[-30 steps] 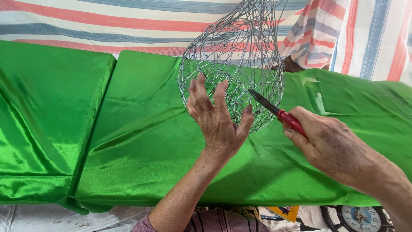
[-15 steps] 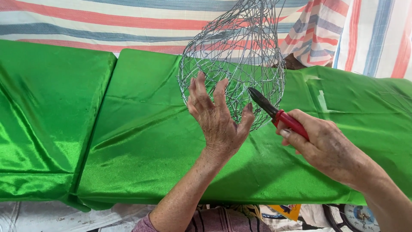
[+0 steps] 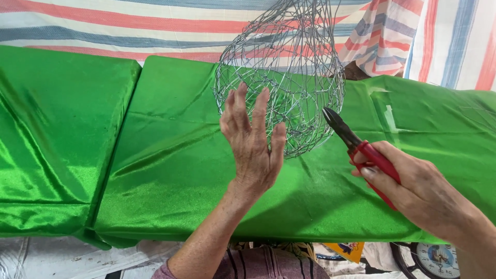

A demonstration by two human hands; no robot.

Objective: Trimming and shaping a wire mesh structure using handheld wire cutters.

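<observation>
Our left hand point(image 3: 253, 142) lies open-palmed against the wire-mesh ball point(image 3: 281, 77), right hand point(image 3: 418, 191) clenching red-handled wire cutters point(image 3: 356, 142); loose wire ends could prick our spread fingers point(image 3: 258, 106).

Left hand point(image 3: 252, 144) rises at frame centre, palm away, fingers spread and upright. Right hand point(image 3: 421, 194), lower right, is clenched in a fist, forearm running off the corner.

wire mesh ball point(image 3: 289, 67) | rounded, silvery, open weave | red-handled pliers point(image 3: 361, 150) | tilted, just beside it
</observation>
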